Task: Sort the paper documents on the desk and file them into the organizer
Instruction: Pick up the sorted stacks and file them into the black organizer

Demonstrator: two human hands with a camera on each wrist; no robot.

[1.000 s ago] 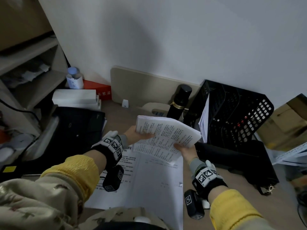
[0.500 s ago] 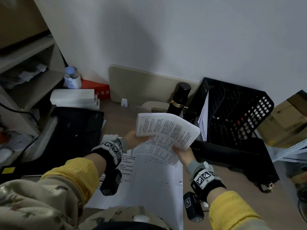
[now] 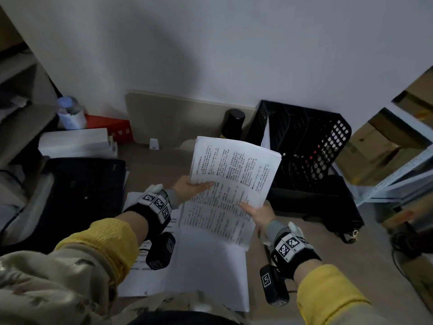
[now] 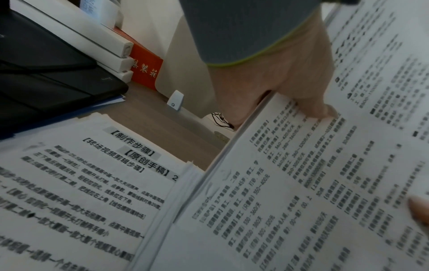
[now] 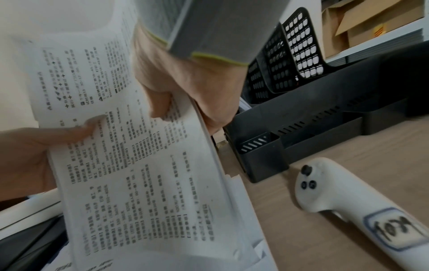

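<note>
Above the desk, both thumbs pinch the printed sheets

Papers lie on the desk, organizer behind right.
</note>
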